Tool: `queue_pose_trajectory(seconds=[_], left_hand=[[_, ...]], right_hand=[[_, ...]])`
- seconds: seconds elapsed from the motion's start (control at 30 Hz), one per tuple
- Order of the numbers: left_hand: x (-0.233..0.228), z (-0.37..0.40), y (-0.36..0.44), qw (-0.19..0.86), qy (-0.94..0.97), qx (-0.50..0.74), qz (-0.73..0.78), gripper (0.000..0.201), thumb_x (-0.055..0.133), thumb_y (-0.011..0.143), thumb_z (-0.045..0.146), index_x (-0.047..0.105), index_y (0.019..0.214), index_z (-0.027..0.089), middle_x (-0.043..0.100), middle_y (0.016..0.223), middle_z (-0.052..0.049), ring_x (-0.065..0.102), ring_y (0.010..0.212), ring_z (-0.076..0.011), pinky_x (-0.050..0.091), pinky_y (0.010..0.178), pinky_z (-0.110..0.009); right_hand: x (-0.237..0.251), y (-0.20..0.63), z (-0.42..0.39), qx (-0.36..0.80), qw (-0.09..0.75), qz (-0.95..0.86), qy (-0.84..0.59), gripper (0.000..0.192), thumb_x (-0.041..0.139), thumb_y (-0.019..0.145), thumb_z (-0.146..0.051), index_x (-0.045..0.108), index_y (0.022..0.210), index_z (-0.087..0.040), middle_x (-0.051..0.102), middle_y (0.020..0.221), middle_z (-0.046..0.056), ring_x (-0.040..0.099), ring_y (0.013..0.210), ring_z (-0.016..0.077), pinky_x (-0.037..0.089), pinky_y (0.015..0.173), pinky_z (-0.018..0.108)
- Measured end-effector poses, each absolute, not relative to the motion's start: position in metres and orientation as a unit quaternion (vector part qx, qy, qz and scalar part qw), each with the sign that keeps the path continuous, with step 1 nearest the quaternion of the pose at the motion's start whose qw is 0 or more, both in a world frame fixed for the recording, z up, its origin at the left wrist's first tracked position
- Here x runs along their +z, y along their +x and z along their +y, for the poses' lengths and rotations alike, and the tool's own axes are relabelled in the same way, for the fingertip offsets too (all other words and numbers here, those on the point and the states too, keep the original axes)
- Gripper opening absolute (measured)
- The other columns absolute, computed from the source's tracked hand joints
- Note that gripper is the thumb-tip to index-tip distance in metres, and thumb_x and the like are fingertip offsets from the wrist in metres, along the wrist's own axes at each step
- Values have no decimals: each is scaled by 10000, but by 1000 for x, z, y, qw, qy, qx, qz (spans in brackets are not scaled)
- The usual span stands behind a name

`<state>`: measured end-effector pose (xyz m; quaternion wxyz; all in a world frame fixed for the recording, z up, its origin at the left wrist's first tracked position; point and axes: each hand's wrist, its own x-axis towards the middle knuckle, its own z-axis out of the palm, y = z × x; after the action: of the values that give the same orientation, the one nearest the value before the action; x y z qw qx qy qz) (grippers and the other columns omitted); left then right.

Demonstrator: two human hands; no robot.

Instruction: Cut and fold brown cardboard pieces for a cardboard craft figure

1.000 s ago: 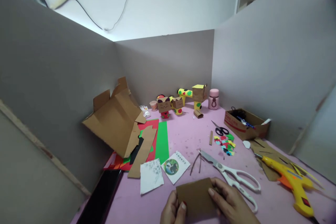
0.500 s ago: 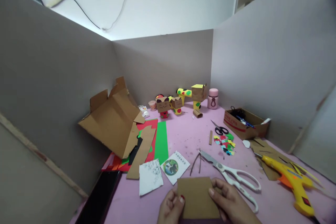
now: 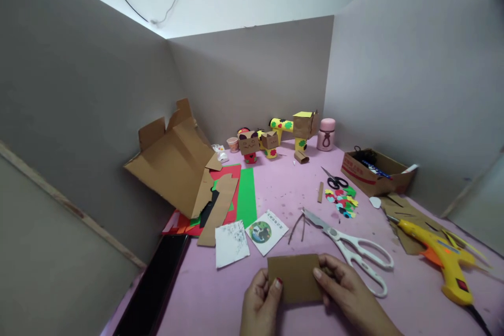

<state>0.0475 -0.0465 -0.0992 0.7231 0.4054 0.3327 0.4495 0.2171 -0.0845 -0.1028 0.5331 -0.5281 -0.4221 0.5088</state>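
Note:
A rectangular piece of brown cardboard (image 3: pixel 297 279) is held between both hands above the pink tabletop, near the front. My left hand (image 3: pixel 262 299) pinches its left edge, thumb on the face towards me. On the right edge, my right hand (image 3: pixel 342 286) grips it the same way, with the fingers behind. White-handled scissors (image 3: pixel 354 249) lie just beyond my right hand. Two thin dark strips (image 3: pixel 297 227) rest by the scissors' tip. Past my left hand are a white speckled card (image 3: pixel 231 244) and a card with a round picture (image 3: pixel 262 232).
A yellow glue gun (image 3: pixel 444 257) lies at right on cardboard scraps, below an open box (image 3: pixel 370 173). Small black scissors (image 3: pixel 335 180) and coloured paper cut-outs (image 3: pixel 342 202) are nearby. Cardboard figures (image 3: pixel 249 144) and a pink bottle (image 3: pixel 326 135) stand behind. A folded carton (image 3: pixel 173 157) and dark phone-like slab (image 3: pixel 153 283) occupy the left.
The cardboard piece now looks shorter from front to back, as if tilted, and both hands still hold it. The camera view has dipped, so the table items appear higher.

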Motion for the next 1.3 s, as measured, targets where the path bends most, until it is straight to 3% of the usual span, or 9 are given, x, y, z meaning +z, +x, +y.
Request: queue_pose_trajectory(seconds=[0.3,0.6,0.8,0.9,0.97,1.03,1.1,1.17,1.3], left_hand=[[-98,-42,35,640,575,372,348,327,628,771,406,658,919,116,703,873,-97,613,851,-245,445,747,-310],[-88,-35,29,739,509,329,294,347,668,751,364,662,994,116,702,956,-133,643,866,-263,459,813,-373],[-94,-43,33,711,500,373,323,391,633,768,418,625,1022,121,677,1045,-145,624,936,-272,472,799,-358],[-77,-33,29,607,569,366,416,406,467,857,458,585,1049,120,659,1065,-157,616,963,-270,477,789,-351],[-63,-17,26,426,661,362,501,379,352,911,392,535,1126,138,618,1141,-153,570,1056,-248,430,892,-357],[-53,3,27,256,757,313,514,385,411,880,316,502,1201,123,533,1262,-172,443,1200,-274,306,1015,-408],[-48,21,32,218,779,286,513,476,579,761,249,512,1210,103,499,1294,-196,351,1256,-341,227,1042,-470],[-48,36,38,204,792,262,513,541,659,651,169,549,1174,85,565,1185,-213,400,1184,-398,255,992,-528],[-46,45,43,186,805,256,503,481,644,654,145,573,1124,72,595,1030,-175,478,1047,-358,347,908,-467]], right_hand=[[-97,223,-88,497,521,-444,-533,335,575,782,-511,566,733,-179,459,560,-60,428,471,89,337,445,211],[-112,221,-86,576,513,-407,-489,358,618,739,-533,550,751,-181,508,566,-59,420,420,71,300,394,191],[-100,223,-87,556,519,-414,-501,325,635,747,-487,586,774,-167,557,611,-33,453,473,80,313,427,193],[-96,225,-88,550,523,-422,-497,288,631,766,-450,610,787,-164,588,659,-11,505,556,110,330,459,200],[-96,226,-88,561,513,-428,-489,284,638,763,-442,619,774,-159,586,643,-13,494,541,107,317,459,203],[-98,226,-87,568,505,-435,-483,280,643,758,-438,621,764,-159,577,615,-21,481,515,103,308,460,208],[-99,225,-86,561,503,-446,-483,272,642,757,-436,622,768,-165,595,628,-14,518,554,126,350,507,228],[-101,225,-85,555,501,-459,-480,273,634,759,-443,625,770,-170,629,675,6,568,637,168,396,583,262],[-102,227,-85,550,493,-473,-480,267,602,789,-434,646,822,-172,657,740,27,593,732,210,416,648,297]])
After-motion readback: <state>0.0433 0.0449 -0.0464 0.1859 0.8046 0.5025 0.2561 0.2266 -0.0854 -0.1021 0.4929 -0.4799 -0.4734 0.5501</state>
